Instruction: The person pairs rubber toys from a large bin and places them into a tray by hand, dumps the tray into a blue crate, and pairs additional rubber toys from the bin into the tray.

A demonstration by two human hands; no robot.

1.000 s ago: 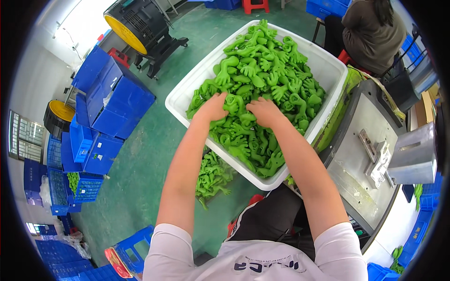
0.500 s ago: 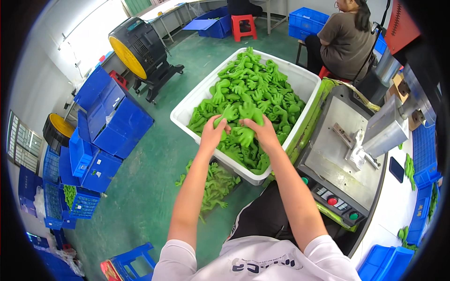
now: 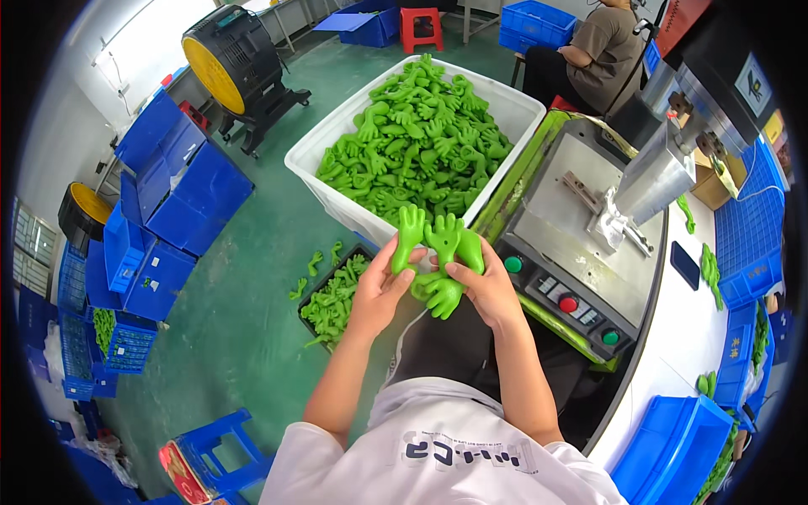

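**Both hands closed on a cluster of green hand-shaped parts, held above the lap**

Left hand (image 3: pixel 380 290): fingers curled, thumb up, gripping the left side of the bunch of green hand-shaped parts (image 3: pixel 438 257). Partly closed, not a tight fist. One part stands out of this grip with its moulded fingers pointing up and away from the person; its long axis runs roughly from the palm toward the far bin.

Right hand (image 3: pixel 486 290): fingers wrapped over the right side of the same bunch, thumb pressed on a lower part. That lower part points down, toward the person's body. The upper ones fan upward. The two hands are close together, with the bunch between them.

Surroundings, largest first:
- White bin (image 3: pixel 337 147), just beyond the fingertips, heaped with the same green parts.
- Press machine (image 3: pixel 589 227), to the right of the right hand, grey bed with round buttons on its front panel close to the right wrist.
- Blue crates (image 3: pixel 168 194), well off to the left of the left hand.
- Dark tray (image 3: pixel 332 299) of green parts on the floor, just left of and below the left hand.

Nothing lies between the hands and the bin.
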